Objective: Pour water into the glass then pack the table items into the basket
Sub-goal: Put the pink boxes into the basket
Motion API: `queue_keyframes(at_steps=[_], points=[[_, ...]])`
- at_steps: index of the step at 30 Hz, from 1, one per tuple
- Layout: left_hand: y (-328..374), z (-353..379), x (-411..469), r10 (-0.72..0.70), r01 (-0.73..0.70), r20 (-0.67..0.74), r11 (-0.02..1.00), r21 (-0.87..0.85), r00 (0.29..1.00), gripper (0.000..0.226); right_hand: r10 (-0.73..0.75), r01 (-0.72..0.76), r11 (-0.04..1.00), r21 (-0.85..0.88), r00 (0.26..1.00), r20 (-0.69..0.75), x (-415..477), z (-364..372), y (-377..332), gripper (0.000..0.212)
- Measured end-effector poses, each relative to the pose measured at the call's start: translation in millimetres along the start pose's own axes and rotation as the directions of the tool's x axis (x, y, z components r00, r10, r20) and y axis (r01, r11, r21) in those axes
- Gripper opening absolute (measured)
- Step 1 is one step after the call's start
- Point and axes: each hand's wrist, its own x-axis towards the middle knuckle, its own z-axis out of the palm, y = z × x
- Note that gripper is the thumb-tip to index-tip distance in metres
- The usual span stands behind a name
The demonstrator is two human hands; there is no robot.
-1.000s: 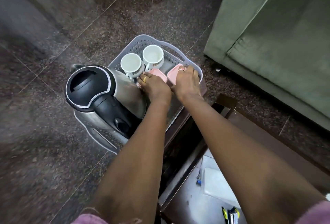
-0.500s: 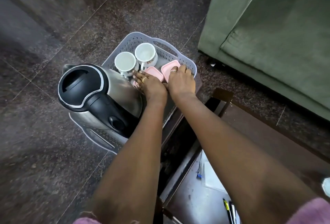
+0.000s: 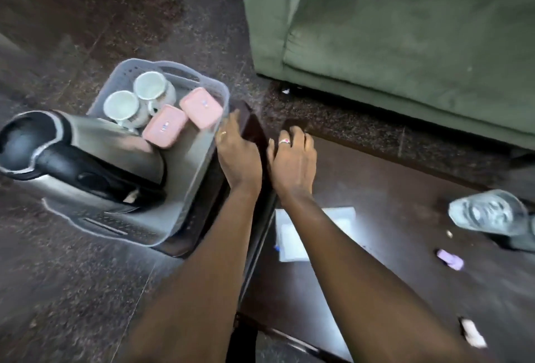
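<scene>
Now, item one: our left hand (image 3: 237, 154), fingers extended and loosely spread, holding nothing, its fingertips at the right wall of the grey perforated plastic basket (image 3: 185, 189). Half a second ago it lay inside the basket against a box; it has come out. Item two: our right hand (image 3: 293, 160), likewise withdrawn, fingers spread flat on the far left corner of the dark polished wooden table (image 3: 390, 189), gripping nothing.

Item three, basket contents: two pink rectangular lidded plastic boxes (image 3: 182, 118), side by side toward the far right corner; two white ceramic cups (image 3: 139, 99) upright at the far end; one steel electric kettle with black lid and handle (image 3: 75, 160) filling the near end. We judge the boxes placed and released, so packing looks nearly done.

Item four, outstanding: a clear patterned drinking glass (image 3: 489, 213) at the right edge of the table, well apart from both hands; whether it holds water we cannot tell. A white paper sheet (image 3: 307, 232) lies near the left edge, with small scraps (image 3: 450, 258) toward the right.

Item five, room: dark speckled stone floor (image 3: 72, 290) beneath the basket; green upholstered sofa (image 3: 405, 29) beyond the table.
</scene>
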Motion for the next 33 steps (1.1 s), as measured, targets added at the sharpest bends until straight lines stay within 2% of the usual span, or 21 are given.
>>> queue_keyframes(at_steps=[3,5,9,12,15,18,22,24,27,30,33], points=[[14.7,32.3,-63.5,0.044,-0.047,0.198,0.999,0.011,0.979,0.052,0.168,-0.168,0.986,0.004,0.985,-0.028,-30.4,-19.2,59.4,0.023],[22.7,53.5,-109.7,0.085,-0.108,0.353,0.993,0.043,0.932,0.053,0.292,-0.291,0.957,0.012,0.956,-0.023,-54.7,-32.9,100.7,0.023],[42.5,92.5,-197.8,0.121,-0.204,0.625,0.977,0.063,0.771,0.051,0.501,-0.499,0.863,0.080,0.865,-0.014,-102.3,-60.6,180.8,0.033],[57.8,118.3,-254.2,0.150,-0.295,0.738,0.953,0.069,0.658,0.048,0.570,-0.568,0.822,0.052,0.819,-0.066,-136.9,-78.3,235.2,0.028],[68.5,139.5,-306.6,0.203,-0.394,0.826,0.919,0.025,0.527,0.048,0.683,-0.683,0.730,0.022,0.728,-0.051,-169.4,-94.4,284.0,0.031],[79.4,159.1,-364.5,0.221,-0.456,0.887,0.890,-0.013,0.405,0.046,0.753,-0.757,0.653,-0.010,0.651,-0.100,-204.2,-114.2,336.7,0.033],[98.3,190.0,-434.4,0.222,-0.531,0.935,0.846,-0.043,0.278,0.051,0.842,-0.857,0.512,-0.048,0.513,-0.168,-239.5,-142.3,407.9,0.036],[110.4,207.0,-465.3,0.218,-0.572,0.951,0.819,-0.055,0.221,0.053,0.886,-0.906,0.421,-0.035,0.419,-0.198,-253.5,-153.6,444.1,0.041],[124.2,231.6,-502.5,0.219,-0.572,0.966,0.814,-0.103,0.139,0.052,0.937,-0.950,0.309,0.038,0.298,-0.184,-268.2,-165.4,487.7,0.057],[134.6,255.8,-530.9,0.242,-0.586,0.966,0.798,-0.143,0.094,0.046,0.959,-0.959,0.272,0.082,0.263,-0.108,-277.4,-171.5,522.0,0.073],[137.2,272.4,-545.4,0.226,-0.607,0.973,0.780,-0.152,0.047,0.044,0.961,-0.947,0.276,0.166,0.271,-0.049,-279.2,-172.9,544.1,0.079]])
